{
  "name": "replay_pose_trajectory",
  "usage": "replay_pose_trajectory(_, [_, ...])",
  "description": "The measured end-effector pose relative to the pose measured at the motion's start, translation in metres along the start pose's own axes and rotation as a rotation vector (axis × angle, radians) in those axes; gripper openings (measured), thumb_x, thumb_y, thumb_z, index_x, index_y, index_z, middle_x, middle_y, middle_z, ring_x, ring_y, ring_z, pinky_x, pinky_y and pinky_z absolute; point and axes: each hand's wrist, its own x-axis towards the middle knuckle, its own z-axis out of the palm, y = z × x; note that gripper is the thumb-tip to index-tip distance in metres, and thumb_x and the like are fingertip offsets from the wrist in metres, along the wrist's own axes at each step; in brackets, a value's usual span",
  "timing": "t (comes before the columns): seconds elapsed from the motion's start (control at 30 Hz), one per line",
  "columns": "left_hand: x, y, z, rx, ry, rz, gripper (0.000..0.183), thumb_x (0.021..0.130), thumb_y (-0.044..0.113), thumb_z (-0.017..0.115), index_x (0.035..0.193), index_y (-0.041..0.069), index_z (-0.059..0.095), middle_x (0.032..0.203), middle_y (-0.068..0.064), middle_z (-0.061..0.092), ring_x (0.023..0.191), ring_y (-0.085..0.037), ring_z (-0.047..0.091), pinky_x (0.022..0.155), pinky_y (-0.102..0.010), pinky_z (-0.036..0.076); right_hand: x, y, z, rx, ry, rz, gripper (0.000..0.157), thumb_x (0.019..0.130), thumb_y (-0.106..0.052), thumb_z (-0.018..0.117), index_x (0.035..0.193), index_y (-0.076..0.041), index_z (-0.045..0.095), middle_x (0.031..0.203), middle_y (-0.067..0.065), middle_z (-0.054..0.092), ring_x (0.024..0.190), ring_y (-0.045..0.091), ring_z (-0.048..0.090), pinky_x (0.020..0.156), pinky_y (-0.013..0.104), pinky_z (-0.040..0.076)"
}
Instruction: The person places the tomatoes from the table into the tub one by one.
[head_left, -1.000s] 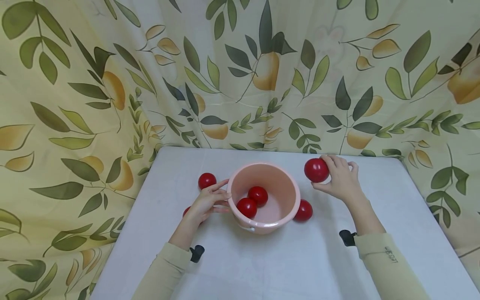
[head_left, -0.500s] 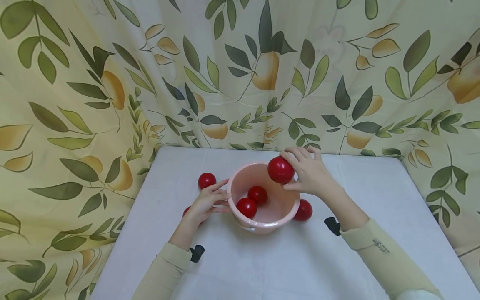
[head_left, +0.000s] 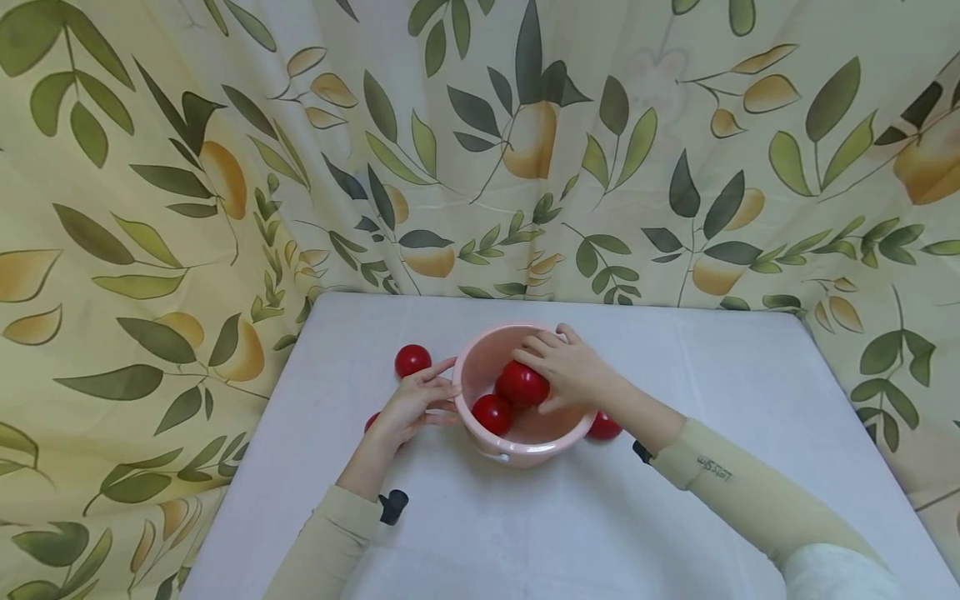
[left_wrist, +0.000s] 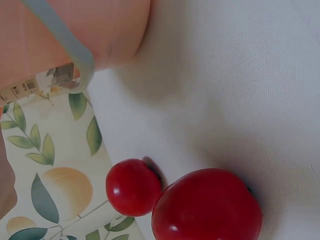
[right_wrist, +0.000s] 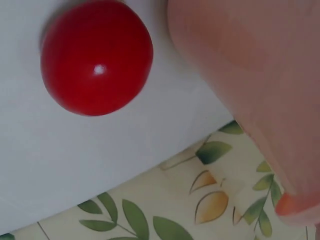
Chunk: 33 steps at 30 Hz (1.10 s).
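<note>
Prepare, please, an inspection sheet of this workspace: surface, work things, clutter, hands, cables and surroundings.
Surface: white cloth-covered table, shadowed near the bucket.
Work things: pale-pink round plastic bucket, upright; glossy red round tomato inside it. On the table, two left-side tomatoes, one partly hidden in the head view, and one right-side tomato.
Clutter: nothing seen.
Hands: left hand touches the bucket's side; right hand holds another tomato at the bucket's mouth. Small black object at each wrist.
Cables: nothing seen.
Surroundings: cream fabric curtain printed with leaves and fruit.
</note>
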Motion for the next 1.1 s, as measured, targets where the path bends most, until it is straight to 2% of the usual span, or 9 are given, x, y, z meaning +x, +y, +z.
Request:
replay_pose_trajectory(0.23, [0.0,0.0,0.0,-0.007,0.007,-0.004,0.05,0.083,0.014,0.065,0.13,0.022,0.05,0.095,-0.009,0.062,0.073,-0.018,0.064,0.068,-0.037,0.055,0.003,-0.007,0.015,-0.032,-0.107,-0.089,0.082,0.056,-0.045,0.081,0.127,-0.016,0.05,0.123,0.01,0.052,0.116,0.029,0.041,0.098,0.054,0.03])
replay_pose_trajectory(0.47, [0.001,-0.001,0.0,0.001,0.01,0.0,0.051,0.083,0.015,0.065,0.131,0.023,0.05,0.091,-0.006,0.063,0.074,-0.018,0.064,0.068,-0.037,0.055,0.001,-0.013,0.019,-0.092,-0.225,-0.071,0.081,0.057,-0.048,0.079,0.127,-0.019,0.05,0.124,0.009,0.051,0.115,0.028,0.041,0.099,0.051,0.03])
replay_pose_trajectory(0.7, [0.0,-0.001,0.0,0.001,0.009,0.003,0.051,0.083,0.015,0.065,0.131,0.022,0.05,0.092,-0.006,0.063,0.074,-0.019,0.065,0.068,-0.037,0.055,0.001,-0.015,0.022,-0.151,-0.271,-0.061,0.082,0.055,-0.048,0.08,0.126,-0.021,0.05,0.122,0.007,0.052,0.114,0.026,0.042,0.096,0.047,0.033])
replay_pose_trajectory(0.93, [0.001,-0.001,0.0,-0.001,0.007,-0.003,0.051,0.082,0.015,0.065,0.13,0.023,0.05,0.094,-0.008,0.062,0.073,-0.018,0.064,0.068,-0.037,0.055,0.005,-0.018,0.022,-0.287,-0.391,-0.094,0.085,0.056,-0.047,0.08,0.13,-0.025,0.046,0.123,0.003,0.05,0.115,0.023,0.04,0.095,0.042,0.033])
replay_pose_trajectory(1.1, [0.0,-0.001,0.001,0.003,0.007,-0.001,0.051,0.083,0.015,0.065,0.131,0.023,0.049,0.099,-0.013,0.062,0.074,-0.018,0.064,0.068,-0.036,0.055,0.006,-0.018,0.021,-0.307,-0.403,-0.113,0.081,0.057,-0.048,0.079,0.128,-0.027,0.047,0.122,0.003,0.05,0.113,0.023,0.041,0.092,0.041,0.034])
